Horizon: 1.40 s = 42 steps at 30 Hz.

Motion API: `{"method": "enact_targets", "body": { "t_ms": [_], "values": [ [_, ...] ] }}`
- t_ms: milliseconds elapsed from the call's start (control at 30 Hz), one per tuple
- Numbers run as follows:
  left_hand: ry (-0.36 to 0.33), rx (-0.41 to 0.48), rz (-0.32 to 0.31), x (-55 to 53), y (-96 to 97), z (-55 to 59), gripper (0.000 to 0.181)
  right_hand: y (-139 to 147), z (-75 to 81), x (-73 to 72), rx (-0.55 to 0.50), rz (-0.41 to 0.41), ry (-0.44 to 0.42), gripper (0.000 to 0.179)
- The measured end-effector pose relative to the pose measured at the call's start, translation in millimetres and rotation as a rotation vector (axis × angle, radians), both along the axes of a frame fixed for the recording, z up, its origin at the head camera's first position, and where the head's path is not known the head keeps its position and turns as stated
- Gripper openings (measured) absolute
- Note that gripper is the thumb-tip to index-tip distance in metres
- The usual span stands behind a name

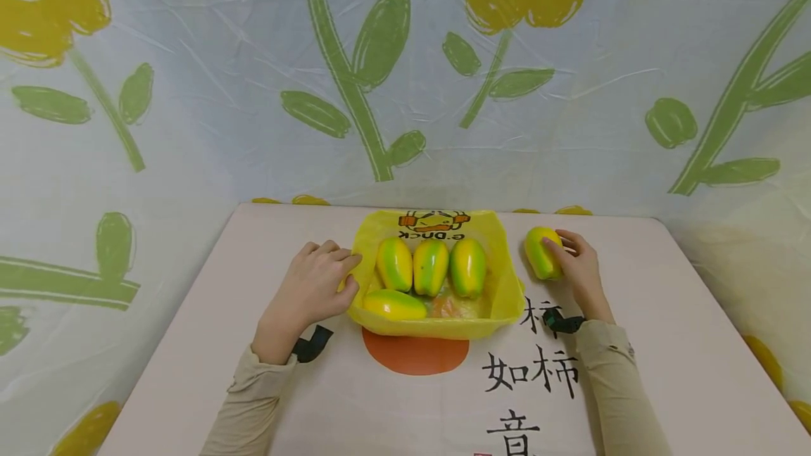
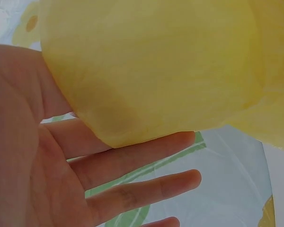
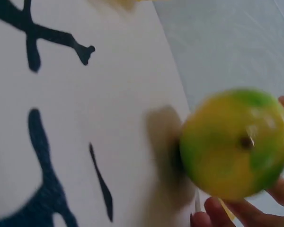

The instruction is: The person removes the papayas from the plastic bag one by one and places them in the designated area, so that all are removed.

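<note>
A glossy yellow-and-green oblong fruit (image 1: pixel 542 253) stands at the right of the yellow plastic bag, held between the thumb and fingers of my right hand (image 1: pixel 579 266). In the right wrist view the dark-spotted end of this fruit (image 3: pixel 236 144) faces the camera, with fingertips around its far side. My left hand (image 1: pixel 315 281) touches the left side of the plastic bag (image 1: pixel 421 329), its fingers extended. In the left wrist view the bag (image 2: pixel 170 71) covers the tips of the thumb and index finger, while the other fingers lie straight. Several matching fruits (image 1: pixel 431 267) lie inside the bag.
The bag's rim stands up like a shallow tray, with a duck print (image 1: pixel 434 220) at its back. Beneath it, a pale table cover (image 1: pixel 393 407) carries black characters and an orange-red shape (image 1: pixel 415 357). Flower-printed cloth (image 1: pixel 253 90) hangs behind and beside the table.
</note>
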<state>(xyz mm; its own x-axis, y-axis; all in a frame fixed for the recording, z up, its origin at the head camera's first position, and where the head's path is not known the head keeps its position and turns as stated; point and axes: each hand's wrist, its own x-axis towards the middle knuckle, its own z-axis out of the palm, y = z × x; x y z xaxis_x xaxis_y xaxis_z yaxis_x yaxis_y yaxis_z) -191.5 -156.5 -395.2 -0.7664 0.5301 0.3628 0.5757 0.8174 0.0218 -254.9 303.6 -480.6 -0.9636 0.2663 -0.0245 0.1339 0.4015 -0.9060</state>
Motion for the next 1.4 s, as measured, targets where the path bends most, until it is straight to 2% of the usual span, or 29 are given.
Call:
{"method": "enact_targets", "body": {
  "t_ms": [200,300,933,1200,1400],
  "values": [
    [0.002,-0.001,0.000,-0.1,-0.5,-0.3,0.031,2.2,0.3,-0.5,0.056,0.142,-0.015,0.077],
    [0.001,0.002,0.000,0.4,-0.7,0.1,0.031,0.7,1.8,-0.6,0.063,0.182,-0.025,0.077],
    [0.006,-0.004,0.004,0.6,-1.6,0.7,0.031,4.3,2.7,-0.1,0.030,0.068,-0.038,0.075],
    [0.001,-0.010,0.002,-0.1,-1.3,0.3,0.031,8.1,1.4,2.2,0.083,0.152,-0.033,0.083],
    [-0.006,-0.008,0.005,0.4,-1.6,0.9,0.031,8.8,3.1,1.1,0.095,0.192,-0.055,0.099]
  ]
}}
